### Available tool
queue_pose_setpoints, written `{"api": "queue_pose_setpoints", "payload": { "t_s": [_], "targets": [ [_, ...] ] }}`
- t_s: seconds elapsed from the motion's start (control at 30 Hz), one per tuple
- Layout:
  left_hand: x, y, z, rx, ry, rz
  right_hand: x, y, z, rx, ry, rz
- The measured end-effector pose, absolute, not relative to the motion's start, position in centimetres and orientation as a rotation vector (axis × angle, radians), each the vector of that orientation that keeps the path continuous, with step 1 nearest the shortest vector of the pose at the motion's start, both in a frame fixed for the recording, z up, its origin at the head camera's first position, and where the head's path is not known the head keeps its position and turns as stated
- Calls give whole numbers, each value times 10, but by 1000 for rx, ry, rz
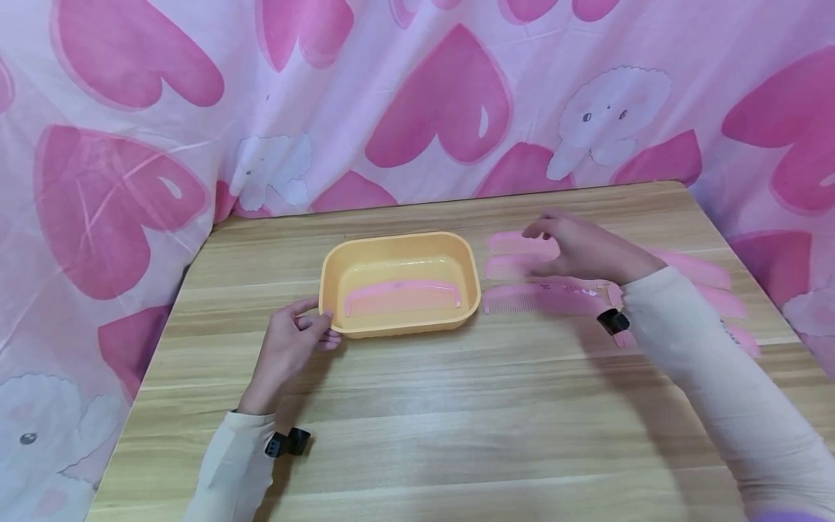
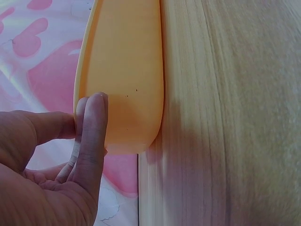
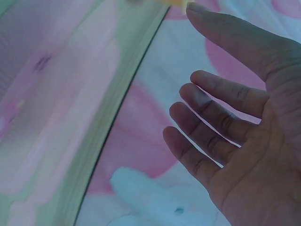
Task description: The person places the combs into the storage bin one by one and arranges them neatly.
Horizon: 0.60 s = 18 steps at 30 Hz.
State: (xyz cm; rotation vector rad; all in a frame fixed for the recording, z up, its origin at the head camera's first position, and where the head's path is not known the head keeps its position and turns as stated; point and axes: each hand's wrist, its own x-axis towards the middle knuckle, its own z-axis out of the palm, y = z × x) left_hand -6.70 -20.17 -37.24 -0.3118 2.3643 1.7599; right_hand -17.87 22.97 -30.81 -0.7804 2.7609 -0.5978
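Observation:
My left hand (image 1: 287, 348) pinches the near left corner of a yellow plastic basin (image 1: 398, 333), thumb at the rim and fingers against the outer wall (image 2: 127, 61). Inside the basin lies one pink comb (image 1: 404, 286). Over the rows of pink combs on the right hovers my right hand (image 1: 577, 246), fingers apart and loosely bent, holding nothing in the right wrist view. Nearest to it are a front comb (image 1: 548, 299), a middle comb (image 1: 509, 267) and a back comb (image 1: 505, 241), partly covered by the hand.
A second column of pink combs (image 1: 701, 270) lies farther right, partly hidden by the right sleeve (image 1: 691, 348). Everything stands on a wooden table (image 1: 443, 428). A pink curtain with hearts (image 1: 443, 94) hangs along its back edge.

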Motion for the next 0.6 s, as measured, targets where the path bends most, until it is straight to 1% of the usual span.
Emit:
{"api": "queue_pose_setpoints", "payload": {
  "t_s": [0.2,0.47,0.53,0.6],
  "targets": [
    [-67,-201,-372,-317,2355,1771,-171,257,-320,-733,2765,-607],
    [-67,-202,-372,-316,2350,1772,-166,279,-340,-673,2717,-644],
    [-67,-202,-372,-317,2348,1773,-165,282,-346,-638,2696,-666],
    [-67,-202,-372,-319,2348,1773,-163,285,-352,-480,2531,-890]
  ]
}}
